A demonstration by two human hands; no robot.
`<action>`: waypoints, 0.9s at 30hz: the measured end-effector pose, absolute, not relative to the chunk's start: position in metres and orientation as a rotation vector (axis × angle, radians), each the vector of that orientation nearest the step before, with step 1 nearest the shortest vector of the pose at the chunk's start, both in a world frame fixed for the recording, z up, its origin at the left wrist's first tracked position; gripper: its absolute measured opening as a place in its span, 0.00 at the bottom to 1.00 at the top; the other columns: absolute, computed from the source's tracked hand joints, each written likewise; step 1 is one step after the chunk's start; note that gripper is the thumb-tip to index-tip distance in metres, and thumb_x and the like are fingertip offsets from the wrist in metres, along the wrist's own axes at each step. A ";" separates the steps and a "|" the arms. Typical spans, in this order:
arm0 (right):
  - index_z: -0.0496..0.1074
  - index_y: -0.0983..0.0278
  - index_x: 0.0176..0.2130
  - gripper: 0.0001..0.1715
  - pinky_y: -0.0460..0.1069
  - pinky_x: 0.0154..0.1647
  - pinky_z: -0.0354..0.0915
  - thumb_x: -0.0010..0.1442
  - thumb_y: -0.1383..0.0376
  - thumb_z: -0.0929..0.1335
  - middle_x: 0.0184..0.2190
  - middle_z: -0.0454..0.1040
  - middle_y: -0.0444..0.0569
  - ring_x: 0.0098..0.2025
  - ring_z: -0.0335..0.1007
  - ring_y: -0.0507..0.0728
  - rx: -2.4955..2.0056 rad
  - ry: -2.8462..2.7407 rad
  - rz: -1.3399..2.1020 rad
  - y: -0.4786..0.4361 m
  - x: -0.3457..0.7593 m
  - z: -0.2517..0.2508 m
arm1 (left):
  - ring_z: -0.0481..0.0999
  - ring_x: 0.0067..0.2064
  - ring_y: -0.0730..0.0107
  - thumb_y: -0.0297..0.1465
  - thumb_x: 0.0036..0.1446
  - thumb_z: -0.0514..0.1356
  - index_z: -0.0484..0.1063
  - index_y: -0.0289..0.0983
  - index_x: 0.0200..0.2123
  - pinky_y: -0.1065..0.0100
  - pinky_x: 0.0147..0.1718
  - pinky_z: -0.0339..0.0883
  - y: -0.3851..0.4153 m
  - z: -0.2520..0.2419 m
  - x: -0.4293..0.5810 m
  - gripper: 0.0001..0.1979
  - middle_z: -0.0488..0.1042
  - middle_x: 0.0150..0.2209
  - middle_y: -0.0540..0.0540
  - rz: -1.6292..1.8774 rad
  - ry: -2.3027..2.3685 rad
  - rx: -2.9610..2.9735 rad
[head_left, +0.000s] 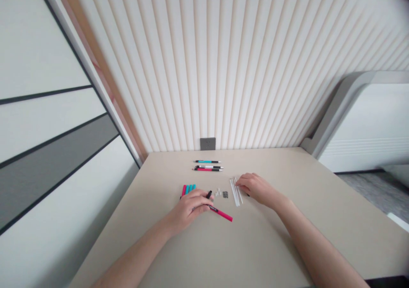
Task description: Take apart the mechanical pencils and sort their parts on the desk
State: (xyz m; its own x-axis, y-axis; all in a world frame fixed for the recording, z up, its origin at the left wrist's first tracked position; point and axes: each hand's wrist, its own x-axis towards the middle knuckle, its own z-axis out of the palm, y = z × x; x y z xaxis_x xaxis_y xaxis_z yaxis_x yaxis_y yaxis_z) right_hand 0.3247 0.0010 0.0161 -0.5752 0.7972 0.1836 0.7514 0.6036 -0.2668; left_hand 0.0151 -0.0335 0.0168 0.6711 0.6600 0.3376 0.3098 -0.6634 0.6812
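My left hand [192,209] is closed around pen parts: a pink pen barrel [223,214] points out to the lower right, and a short black pen part [209,194] sticks up between the fingers. Beneath and behind that hand lie several pink and teal barrels [189,189], partly covered. My right hand [254,188] has its fingertips pinched at a row of thin white refills [234,193]; whether one is gripped is hard to see. Between the hands are small whitish pieces [218,192] and a little cluster of grey pieces [225,194], perhaps springs.
Three pens, one teal [207,161], one white [207,167] and one pink [207,169], lie across the back of the beige table [255,245]. A dark wall socket [208,143] sits on the ribbed wall behind. A white cabinet [105,194] stands left, a pale headboard [367,122] right.
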 end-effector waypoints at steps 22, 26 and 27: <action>0.71 0.59 0.52 0.16 0.51 0.48 0.67 0.67 0.61 0.63 0.44 0.75 0.52 0.45 0.71 0.56 -0.767 -2.241 0.676 -0.042 0.257 0.031 | 0.72 0.48 0.65 0.36 0.66 0.54 0.76 0.39 0.42 0.67 0.49 0.64 -0.037 0.021 0.017 0.13 0.72 0.43 0.43 0.589 0.706 2.347; 0.74 0.61 0.45 0.12 0.49 0.44 0.67 0.66 0.64 0.63 0.39 0.76 0.50 0.41 0.72 0.55 -0.777 -2.216 0.712 -0.044 0.247 0.019 | 0.71 0.48 0.66 0.35 0.66 0.54 0.76 0.39 0.43 0.68 0.50 0.63 -0.037 0.019 0.016 0.11 0.72 0.44 0.44 0.586 0.687 2.354; 0.75 0.61 0.44 0.11 0.48 0.43 0.66 0.65 0.64 0.64 0.38 0.76 0.50 0.40 0.72 0.55 -0.814 -2.188 0.728 -0.043 0.247 0.016 | 0.71 0.49 0.66 0.35 0.66 0.54 0.75 0.39 0.43 0.67 0.51 0.63 -0.037 0.018 0.015 0.11 0.71 0.45 0.43 0.605 0.698 2.351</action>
State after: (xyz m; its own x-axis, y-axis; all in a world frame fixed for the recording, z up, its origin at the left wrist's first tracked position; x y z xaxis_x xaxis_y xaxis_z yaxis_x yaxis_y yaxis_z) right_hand 0.2475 -0.0428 0.0165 -0.5718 0.7171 0.3986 0.3355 0.6477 -0.6841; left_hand 0.0153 -0.0370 0.0185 0.7568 0.6058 0.2456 0.3291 -0.6777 0.6576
